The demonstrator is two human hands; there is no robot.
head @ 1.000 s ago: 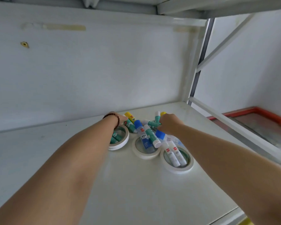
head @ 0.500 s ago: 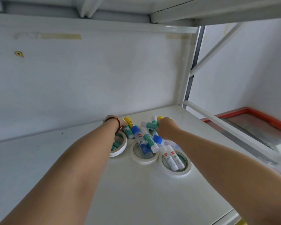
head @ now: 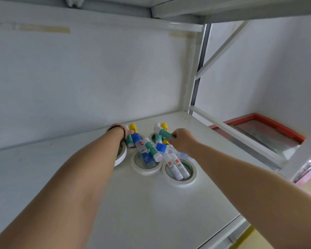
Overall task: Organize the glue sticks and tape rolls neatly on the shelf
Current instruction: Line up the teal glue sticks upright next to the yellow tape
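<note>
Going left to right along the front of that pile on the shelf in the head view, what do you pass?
Tape roll under the left forearm → middle tape roll with a blue-capped glue stick lying across it → right tape roll holding two white glue sticks → red-rimmed tray beyond the shelf.

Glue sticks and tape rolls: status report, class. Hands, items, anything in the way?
Right hand grips green glue stick. Left hand on sticks at back, grip unclear. Three tape rolls in front, sticks lying across them. Shelf unsorted.

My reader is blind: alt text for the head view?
Two hands reach into a pile of glue sticks and tape rolls on a white shelf; the right hand pinches a green stick.
</note>
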